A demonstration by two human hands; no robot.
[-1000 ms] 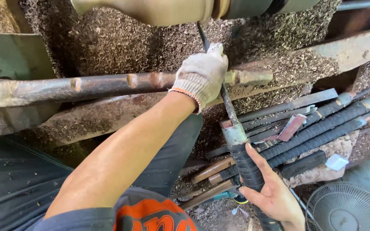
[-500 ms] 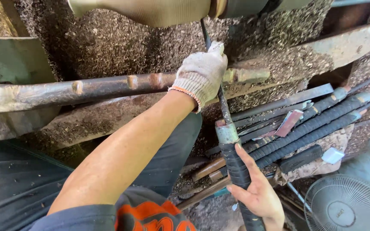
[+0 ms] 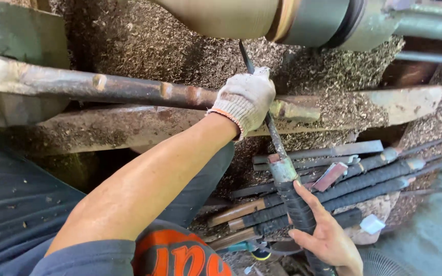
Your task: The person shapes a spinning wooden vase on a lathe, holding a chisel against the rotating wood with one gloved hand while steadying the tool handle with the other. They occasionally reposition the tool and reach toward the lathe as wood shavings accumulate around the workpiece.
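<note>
Centre frame: gloved left hand (image 3: 245, 98) clamps chisel (image 3: 274, 143) shaft onto rusty tool rest (image 3: 103, 88); bare right hand (image 3: 328, 236) wraps taped handle, lower right. Tip meets workpiece (image 3: 221, 15) up top; keep shaft pinned, feed lightly.

The left hand (image 3: 244, 98), wearing a white knitted cotton glove with an orange-trimmed cuff, is curling into a loose fist, knuckles facing up. Its bare forearm is stretching diagonally up from the lower left, the elbow bent near a dark sleeve. The bare right hand (image 3: 326, 235) is sitting low at the bottom right, palm turned up and leftward, its fingers (image 3: 310, 202) wrapping closed and the wrist leaving the lower edge.
</note>
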